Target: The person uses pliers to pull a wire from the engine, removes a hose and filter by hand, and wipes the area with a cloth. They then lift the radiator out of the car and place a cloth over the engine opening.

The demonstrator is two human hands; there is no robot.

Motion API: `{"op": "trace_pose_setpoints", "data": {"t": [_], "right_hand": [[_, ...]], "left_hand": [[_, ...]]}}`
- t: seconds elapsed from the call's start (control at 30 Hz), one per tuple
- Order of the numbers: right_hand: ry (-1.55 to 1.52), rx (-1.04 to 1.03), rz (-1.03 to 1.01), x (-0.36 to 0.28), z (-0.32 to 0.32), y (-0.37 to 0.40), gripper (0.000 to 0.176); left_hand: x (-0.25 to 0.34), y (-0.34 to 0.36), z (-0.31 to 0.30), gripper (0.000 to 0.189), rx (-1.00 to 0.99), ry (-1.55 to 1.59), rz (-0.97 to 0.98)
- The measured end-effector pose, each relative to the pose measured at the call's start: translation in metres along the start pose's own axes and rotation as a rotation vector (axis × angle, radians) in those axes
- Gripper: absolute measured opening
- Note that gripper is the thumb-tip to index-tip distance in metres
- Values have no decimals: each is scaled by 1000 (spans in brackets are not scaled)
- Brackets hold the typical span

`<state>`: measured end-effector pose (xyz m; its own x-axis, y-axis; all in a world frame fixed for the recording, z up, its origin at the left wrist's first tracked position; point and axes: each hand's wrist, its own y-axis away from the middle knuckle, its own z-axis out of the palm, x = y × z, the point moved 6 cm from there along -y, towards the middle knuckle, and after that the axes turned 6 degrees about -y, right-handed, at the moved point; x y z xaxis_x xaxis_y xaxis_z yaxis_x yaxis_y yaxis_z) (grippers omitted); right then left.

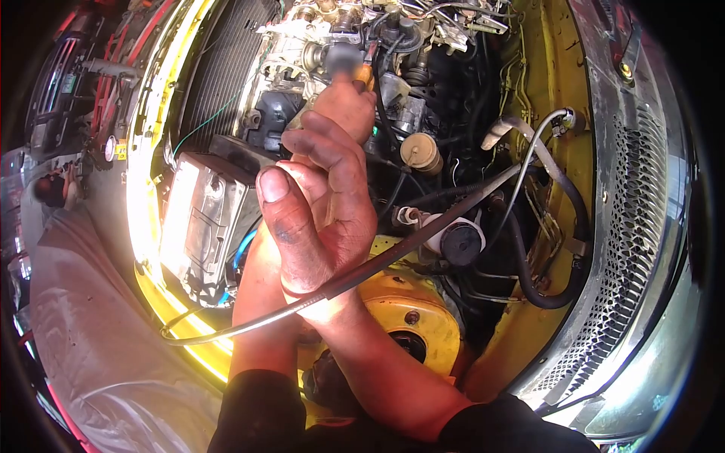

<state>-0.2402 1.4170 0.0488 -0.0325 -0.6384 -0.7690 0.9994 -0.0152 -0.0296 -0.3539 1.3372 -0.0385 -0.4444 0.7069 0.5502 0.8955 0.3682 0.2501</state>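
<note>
My right hand [325, 204] is raised in the middle of the view over the engine bay. Its thumb stands up, its fingers are loosely bent and apart, and no object shows in it. Beyond it, my left hand [343, 109] reaches deeper toward the engine [313, 57]. Its fingers are closed beside an orange handle [365, 75], apparently gripping it. The tool's kind is not clear, and a blurred patch covers the fingertip area. Dark smudges mark my right thumb. A long rod with a dark sleeve [400, 245] crosses in front of my right wrist.
A battery [204, 219] is at the left, near the radiator [226, 68]. A reservoir with a black cap [462, 243] stands right of my wrists, below a round tan cap [421, 153]. A curved hose [563, 291] runs along the right. A grey cover [106, 317] drapes the lower left.
</note>
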Motion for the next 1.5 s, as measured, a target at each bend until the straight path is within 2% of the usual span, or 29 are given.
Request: {"op": "trace_pose_setpoints", "data": {"t": [0.2, 0.3, 0.5, 0.6, 0.7, 0.83, 1.1, 1.2, 1.3, 1.4, 1.43, 1.5], "right_hand": [[63, -19, -31, -2, -1, -1, 46], [67, -21, -41, -3, -1, -1, 45], [84, -62, -28, -5, 0, 0, 37], [137, -73, -34, -8, 0, -1, 37], [64, -30, -3, -1, 0, 1, 42], [36, -10, 16, -1, -1, 1, 45], [36, -41, -11, 0, 1, 1, 38], [72, -34, -16, 0, 0, 1, 37], [105, 20, -23, -1, -1, 2, 39], [138, 34, -60, -3, -3, -1, 40], [140, 36, -49, -4, -4, 0, 40], [105, 16, -11, -2, -3, 1, 38]], "left_hand": [[3, -13, 2, 46, 2, -5, 31], [-1, -13, 11, 44, -21, 138, -54], [1, 0, 9, 40, 21, 10, -92], [6, 10, 2, 40, -23, -93, -45], [1, 10, 0, 41, 49, 4, -80], [1, -2, 2, 40, 42, 10, 3], [6, 0, 3, 37, 50, 7, -9], [-9, 4, 39, 33, -198, 925, -210], [-19, -3, 77, 31, -720, 1818, 147], [-12, 3, 83, 31, -648, 1843, 157], [-11, 7, 82, 33, -530, 1721, 124], [-20, 9, 74, 33, -285, 1277, 14]]}}
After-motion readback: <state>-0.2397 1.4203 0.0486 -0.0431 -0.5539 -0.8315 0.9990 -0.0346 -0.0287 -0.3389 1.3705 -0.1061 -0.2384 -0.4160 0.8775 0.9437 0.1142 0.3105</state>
